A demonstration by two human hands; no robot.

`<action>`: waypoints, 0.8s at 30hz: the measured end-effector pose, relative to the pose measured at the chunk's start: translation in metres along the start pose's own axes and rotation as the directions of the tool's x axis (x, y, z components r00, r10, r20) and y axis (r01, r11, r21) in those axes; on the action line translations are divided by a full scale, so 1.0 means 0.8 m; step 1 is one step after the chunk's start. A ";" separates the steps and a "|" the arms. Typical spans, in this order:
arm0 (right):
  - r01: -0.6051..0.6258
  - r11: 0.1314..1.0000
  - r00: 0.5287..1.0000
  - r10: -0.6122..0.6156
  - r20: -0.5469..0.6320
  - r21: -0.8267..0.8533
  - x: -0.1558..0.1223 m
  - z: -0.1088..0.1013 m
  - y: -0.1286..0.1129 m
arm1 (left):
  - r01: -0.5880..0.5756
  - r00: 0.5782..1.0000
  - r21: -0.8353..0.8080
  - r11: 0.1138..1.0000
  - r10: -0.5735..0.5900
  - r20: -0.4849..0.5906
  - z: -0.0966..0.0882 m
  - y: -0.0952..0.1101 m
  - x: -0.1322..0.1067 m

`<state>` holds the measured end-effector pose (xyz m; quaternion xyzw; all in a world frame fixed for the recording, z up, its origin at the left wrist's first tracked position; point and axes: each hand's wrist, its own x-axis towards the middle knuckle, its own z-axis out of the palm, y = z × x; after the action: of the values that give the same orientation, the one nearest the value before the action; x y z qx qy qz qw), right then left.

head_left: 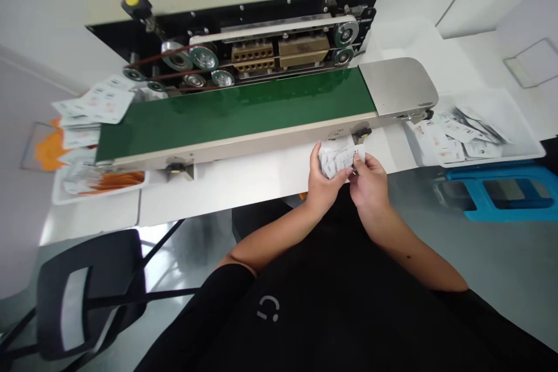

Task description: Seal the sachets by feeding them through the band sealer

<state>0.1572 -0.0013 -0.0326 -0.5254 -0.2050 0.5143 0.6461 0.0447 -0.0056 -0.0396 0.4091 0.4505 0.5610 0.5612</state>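
Close to my body, at the table's front edge, my left hand point(323, 183) is wrapped round a small stack of white printed sachets point(335, 158). My right hand point(369, 181) pinches the sachet on the right side of that stack between thumb and fingers. Both hands are just below the front rail of a band sealer point(235, 17) with a green conveyor belt point(235, 107). What lies under the stack is hidden by the fingers.
A white bin point(518, 128) on the right holds loose sachets. More sachets point(98, 102) are heaped at the belt's left end, above a white tray point(104, 190) with orange packets. A blue stool point(510, 192) and a black chair point(91, 285) stand near the table.
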 end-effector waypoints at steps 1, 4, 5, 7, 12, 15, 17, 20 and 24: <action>-0.003 1.000 1.000 0.003 0.024 0.003 -0.004 0.005 -0.002 | 0.006 1.000 -0.001 1.000 -0.006 -0.028 -0.003 -0.002 0.002; -0.014 0.999 0.993 0.008 0.115 0.049 -0.016 0.019 -0.001 | 0.014 0.994 0.010 1.000 -0.013 -0.108 -0.012 -0.006 0.007; -0.014 0.998 0.990 0.005 0.142 0.064 -0.019 0.024 0.001 | 0.019 0.992 0.015 1.000 -0.017 -0.122 -0.015 -0.007 0.007; -0.013 0.997 0.985 -0.001 0.174 0.076 -0.023 0.030 0.005 | 0.034 0.991 0.026 0.999 -0.030 -0.131 -0.020 -0.009 0.006; 0.011 0.996 0.987 -0.025 0.160 0.089 -0.022 0.029 0.010 | 0.089 0.996 0.037 0.995 -0.088 -0.029 -0.038 -0.010 0.003; 0.045 0.997 0.984 -0.054 0.171 0.059 -0.018 0.021 0.006 | 0.110 0.988 0.045 0.993 -0.114 0.104 -0.054 -0.008 0.007; 0.052 0.998 0.980 -0.060 0.188 0.043 -0.016 0.016 0.002 | 0.120 0.975 0.052 0.991 -0.127 0.180 -0.064 -0.005 0.013; 0.032 0.997 0.980 -0.045 0.195 0.068 -0.012 0.014 -0.004 | 0.170 0.952 0.017 0.985 -0.168 0.257 -0.072 0.000 0.021; 0.019 0.996 0.980 -0.035 0.194 0.083 -0.005 0.015 -0.012 | 0.271 0.926 -0.026 0.962 -0.254 0.281 -0.074 0.005 0.026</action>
<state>0.1500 0.0015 -0.0186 -0.4431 -0.2535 0.5624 0.6505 -0.0145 0.0125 -0.0521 0.4008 0.4006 0.4327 0.7012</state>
